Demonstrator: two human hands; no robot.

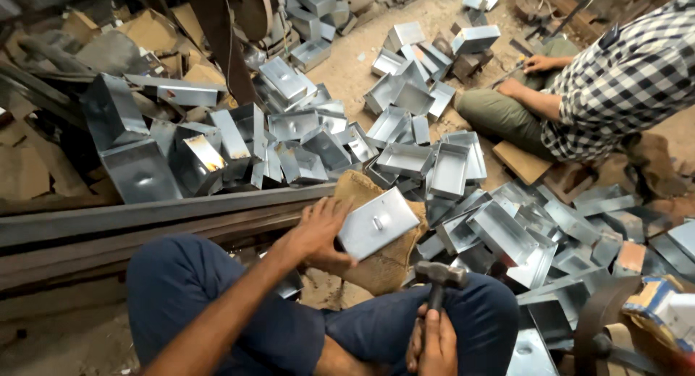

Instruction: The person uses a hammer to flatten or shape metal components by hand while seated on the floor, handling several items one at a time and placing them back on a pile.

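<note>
My left hand [318, 235] lies flat, open, steadying the tin [378, 222] at its nine-o'clock edge: light, stiff, probably sharp-rimmed. Right hand [433, 343] closed around the hammer [439, 277].

1. Single view: a head-worn camera, tilted steeply down over the wearer's crossed legs.
2. Facing: forward and downward, toward a floor strewn with metal boxes [405, 159]; a second person [594, 86] sits at upper right.
3. Nearness: close. The left hand [318, 235] and right hand [432, 343] fill the lower centre.
4. Beyond the left fingers [337, 209] lies the box pile; the hammer [439, 278] rises just above the right fingers.
</note>
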